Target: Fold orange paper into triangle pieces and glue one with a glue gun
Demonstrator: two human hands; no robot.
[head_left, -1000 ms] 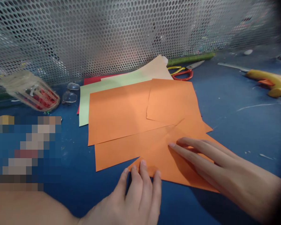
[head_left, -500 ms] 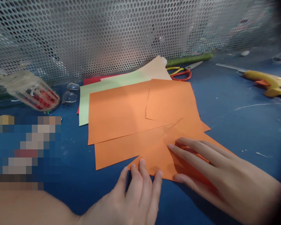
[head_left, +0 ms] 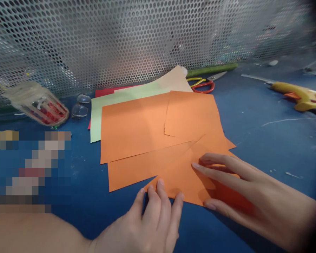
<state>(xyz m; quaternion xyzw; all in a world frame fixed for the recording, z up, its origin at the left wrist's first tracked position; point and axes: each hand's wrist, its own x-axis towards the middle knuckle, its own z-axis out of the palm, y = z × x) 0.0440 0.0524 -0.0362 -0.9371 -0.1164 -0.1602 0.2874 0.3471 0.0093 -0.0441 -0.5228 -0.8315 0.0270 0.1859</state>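
Note:
Several overlapping orange paper sheets lie on the blue table in front of me. My left hand rests at the near edge of the closest orange sheet, its fingers bent and apart, fingertips on the paper. Over the right part of that same sheet is my right hand, fingers stretched and spread, thumb at the near edge. It shades the paper beneath the palm. Pale green paper and red paper show from under the orange ones at the back.
Behind the papers lie scissors with red and yellow handles and a green stick. A yellow glue gun is at right. Glasses and a clear jar with red pieces stand left. Perforated metal borders the back.
My right hand has shifted slightly right, its thumb sliding along the sheet's near edge. My left hand stays in place on the paper. The view has shifted a little.

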